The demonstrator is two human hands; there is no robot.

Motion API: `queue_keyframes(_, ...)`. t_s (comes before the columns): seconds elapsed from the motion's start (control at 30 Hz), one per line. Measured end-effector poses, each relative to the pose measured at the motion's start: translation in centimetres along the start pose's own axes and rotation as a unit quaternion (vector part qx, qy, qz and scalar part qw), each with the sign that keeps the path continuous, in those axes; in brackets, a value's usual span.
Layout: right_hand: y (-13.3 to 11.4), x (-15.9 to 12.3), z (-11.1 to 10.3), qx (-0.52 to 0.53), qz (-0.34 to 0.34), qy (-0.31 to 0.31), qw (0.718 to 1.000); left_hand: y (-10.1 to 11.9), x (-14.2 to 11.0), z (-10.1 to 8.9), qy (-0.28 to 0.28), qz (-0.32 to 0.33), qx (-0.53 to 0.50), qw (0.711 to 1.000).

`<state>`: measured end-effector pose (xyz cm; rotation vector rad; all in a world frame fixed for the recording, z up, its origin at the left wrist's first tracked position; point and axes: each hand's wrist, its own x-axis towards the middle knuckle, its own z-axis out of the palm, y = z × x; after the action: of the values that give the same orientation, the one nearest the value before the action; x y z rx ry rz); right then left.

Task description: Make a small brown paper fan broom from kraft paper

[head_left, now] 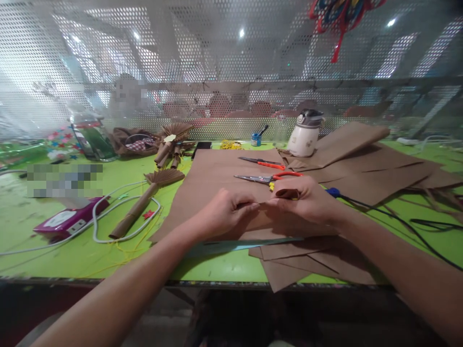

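Over a large sheet of brown paper (213,180), my two hands meet almost fingertip to fingertip. My right hand (307,200) is closed around a small curled piece of brown paper (287,193). The fingers of my left hand (226,212) are pinched together just beside it; what lies between them is too small to make out. Just beyond my hands lie scissors with orange-red handles (253,179), partly hidden by my right hand. A craft knife with an orange handle (267,164) rests farther back on the sheet.
Brown paper fans (142,207) with rolled handles lie left, near a white cord and purple power strip (68,219). A white flask (306,135) and blue jar (256,140) stand behind. More brown paper (383,168) spreads right, with a black cord (390,219) across it.
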<state>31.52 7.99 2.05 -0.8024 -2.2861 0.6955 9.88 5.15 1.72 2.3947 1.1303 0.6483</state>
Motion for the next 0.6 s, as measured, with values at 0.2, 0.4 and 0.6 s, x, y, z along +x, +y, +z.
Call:
queue_keyframes(0.2, -0.1, 0.1, 0.1, 0.050, 0.016, 0.001, 0.999, 0.1, 0.0, -0.2, -0.002, 0.015, -0.034, 0.999)
queue_keyframes(0.4, 0.0, 0.2, 0.0, 0.044, 0.001, -0.032, 0.999, -0.1, 0.0, 0.3, -0.014, -0.006, -0.048, 0.999)
queue_keyframes(0.6, 1.2, 0.2, -0.3, 0.120, 0.100, -0.009, 0.988, -0.7, 0.0, -0.4, -0.068, -0.065, -0.099, 0.991)
